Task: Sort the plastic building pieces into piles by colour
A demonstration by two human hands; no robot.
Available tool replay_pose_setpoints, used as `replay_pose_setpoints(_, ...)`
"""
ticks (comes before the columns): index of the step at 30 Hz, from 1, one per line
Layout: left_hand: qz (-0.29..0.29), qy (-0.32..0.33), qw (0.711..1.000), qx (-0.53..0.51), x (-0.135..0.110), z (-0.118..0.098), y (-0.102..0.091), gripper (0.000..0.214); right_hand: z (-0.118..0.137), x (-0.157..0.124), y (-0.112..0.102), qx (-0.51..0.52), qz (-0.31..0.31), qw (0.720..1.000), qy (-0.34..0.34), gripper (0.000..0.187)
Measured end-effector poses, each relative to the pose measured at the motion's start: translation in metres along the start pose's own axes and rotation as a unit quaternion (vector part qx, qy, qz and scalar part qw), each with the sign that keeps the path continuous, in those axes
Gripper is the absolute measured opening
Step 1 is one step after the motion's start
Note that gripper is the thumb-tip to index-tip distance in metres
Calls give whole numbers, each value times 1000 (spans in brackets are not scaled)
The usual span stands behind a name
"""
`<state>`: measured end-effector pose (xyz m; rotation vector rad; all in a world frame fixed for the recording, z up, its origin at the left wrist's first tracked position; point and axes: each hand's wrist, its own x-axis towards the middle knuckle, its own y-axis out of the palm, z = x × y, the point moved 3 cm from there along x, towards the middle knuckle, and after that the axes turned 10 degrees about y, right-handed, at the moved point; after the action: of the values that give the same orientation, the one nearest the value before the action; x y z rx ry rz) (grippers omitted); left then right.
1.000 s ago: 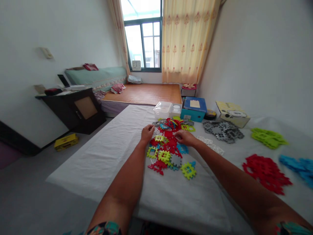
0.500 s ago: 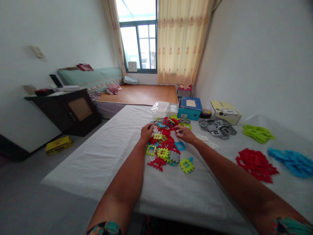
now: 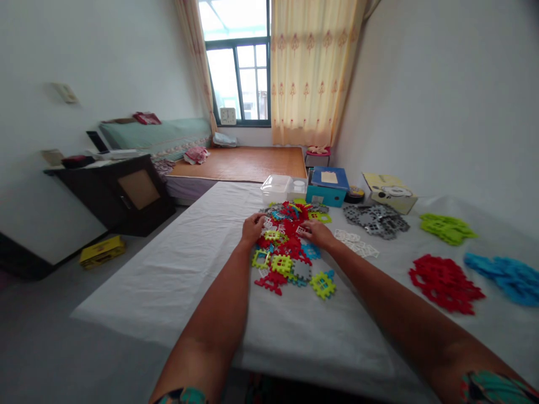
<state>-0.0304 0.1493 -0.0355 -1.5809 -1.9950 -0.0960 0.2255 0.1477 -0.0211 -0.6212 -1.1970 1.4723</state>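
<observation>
A mixed pile of plastic interlocking building pieces [image 3: 290, 244], in red, lime green, grey, blue and white, lies on the covered table. My left hand [image 3: 253, 228] is at the pile's left side, fingers curled and closed on a white window-shaped piece [image 3: 267, 223]. At the right side of the pile, my right hand [image 3: 318, 233] pinches another white window-shaped piece [image 3: 300, 229] between thumb and fingers. Red pieces [image 3: 291, 247] lie between the hands. Nearer to me is a lime green square piece [image 3: 323, 285] with a blue bit beside it.
Sorted heaps lie to the right: white pieces [image 3: 357, 243], grey [image 3: 374, 220], lime green [image 3: 447, 228], red [image 3: 446, 283] and blue [image 3: 503, 278]. Behind the pile stand a clear plastic box [image 3: 275, 188], a blue box [image 3: 328, 187] and a yellow box [image 3: 389, 193].
My right hand's fingers have closed from a spread reach and now hold a white piece at the pile's right side. The left hand has stayed in place.
</observation>
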Motion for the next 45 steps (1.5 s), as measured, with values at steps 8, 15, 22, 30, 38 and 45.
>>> replay_pose_setpoints(8, 0, -1, 1000, -13, 1, 5, 1, 29, 0, 15, -6, -1, 108, 993, 43, 25)
replay_pose_setpoints(15, -7, 16, 1000, -19, 2, 11, 3, 34, 18, 4, -10, -128, 73, 989, 14, 29)
replay_pose_setpoints(22, -28, 8, 999, -39, 4, 11, 1, 27, 15, 2, -11, -152, 67, 986, -20, 25)
replay_pose_setpoints(30, 123, 10, 976, -181, -4, -28, 17, 41, 56, 5, -17, 184, -39, 982, -24, 32)
replay_pose_setpoints(38, 49, 12, 998, -43, 2, -14, 6, 27, -29, -17, -67, -2, -49, 997, 56, 20)
replay_pose_setpoints(45, 43, 60, 974, 215, 10, 0, -5, 23, -75, -43, -75, -26, -183, 982, 38, 27)
